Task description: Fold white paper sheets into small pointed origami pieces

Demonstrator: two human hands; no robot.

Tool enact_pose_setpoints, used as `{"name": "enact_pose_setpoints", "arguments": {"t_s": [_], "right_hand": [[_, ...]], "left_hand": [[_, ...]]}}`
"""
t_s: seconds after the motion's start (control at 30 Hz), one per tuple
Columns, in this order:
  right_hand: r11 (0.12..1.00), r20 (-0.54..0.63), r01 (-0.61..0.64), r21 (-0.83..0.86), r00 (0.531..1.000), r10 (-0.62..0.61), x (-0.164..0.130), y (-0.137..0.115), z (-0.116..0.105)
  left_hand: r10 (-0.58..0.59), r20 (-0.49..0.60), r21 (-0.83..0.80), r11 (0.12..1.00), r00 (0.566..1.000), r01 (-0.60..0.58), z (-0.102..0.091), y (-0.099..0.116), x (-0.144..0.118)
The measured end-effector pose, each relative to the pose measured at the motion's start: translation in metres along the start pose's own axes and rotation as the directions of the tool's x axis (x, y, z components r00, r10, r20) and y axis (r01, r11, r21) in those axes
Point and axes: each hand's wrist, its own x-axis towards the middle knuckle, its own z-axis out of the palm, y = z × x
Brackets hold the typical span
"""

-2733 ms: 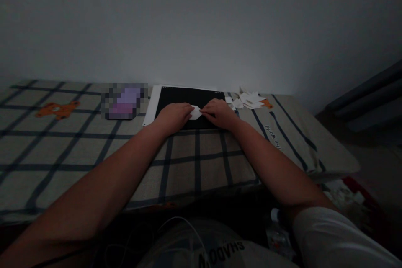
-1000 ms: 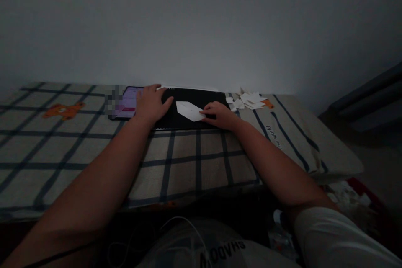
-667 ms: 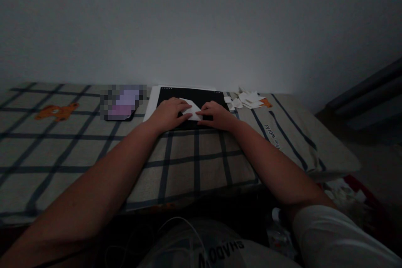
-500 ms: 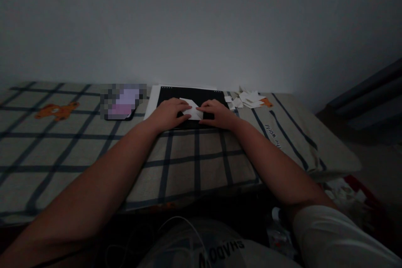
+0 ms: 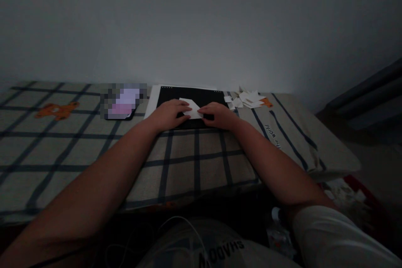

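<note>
A small piece of white folded paper [image 5: 195, 111] lies over a black board [image 5: 188, 92] at the middle of the table. My left hand [image 5: 171, 114] holds the paper's left side, its fingers on top and the thumb at the near edge. At the right edge, my right hand [image 5: 218, 115] pinches the paper between thumb and fingers. White sheets [image 5: 153, 99] show under the board's left side. A heap of white paper pieces [image 5: 249, 98] sits just beyond my right hand.
A checked cloth [image 5: 185, 155] covers the table. On the left lies a phone [image 5: 124, 102], partly blurred out. Beyond the table rises a plain wall [image 5: 188, 29]. Below on the right are a plastic bottle [image 5: 279, 232] and a red container [image 5: 373, 201] with white scraps.
My right hand's fingers have drawn closer together at the paper's right edge and shifted slightly. My left hand stays almost in place on the paper.
</note>
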Motion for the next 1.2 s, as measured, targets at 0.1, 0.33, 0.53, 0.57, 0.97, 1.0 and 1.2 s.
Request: {"name": "enact_pose_setpoints", "arguments": {"t_s": [0.1,0.33,0.53,0.57,0.97,1.0,1.2], "right_hand": [[1.000,0.007,0.008,0.007,1.000,-0.009,0.000,-0.003,-0.002],[0.999,-0.002,0.008,0.033,1.000,-0.008,-0.002,0.002,-0.003],[0.999,-0.016,0.002,0.033,1.000,-0.001,-0.001,0.003,0.002],[0.999,-0.016,-0.003,0.033,1.000,0.004,-0.001,0.003,0.002],[0.999,0.009,0.010,-0.039,1.000,-0.010,0.002,-0.014,-0.004],[0.999,0.006,-0.003,-0.047,1.000,0.004,0.003,-0.015,-0.004],[0.989,-0.080,-0.113,-0.096,0.991,0.106,0.004,-0.011,-0.004]], "left_hand": [[0.003,-0.014,0.002,1.000,1.000,-0.003,0.001,0.001,0.000],[-0.031,0.020,0.011,0.999,0.999,0.031,-0.002,0.004,0.000],[-0.049,0.042,0.008,0.999,0.998,0.049,-0.002,0.006,0.000],[-0.048,0.041,0.007,0.999,0.998,0.047,-0.002,0.006,0.000],[-0.045,0.044,0.024,0.999,0.998,0.044,-0.005,0.008,0.000],[-0.051,0.047,0.025,0.998,0.998,0.050,-0.005,0.008,0.000],[-0.062,0.049,0.025,0.998,0.997,0.061,-0.004,0.009,0.000]]}}
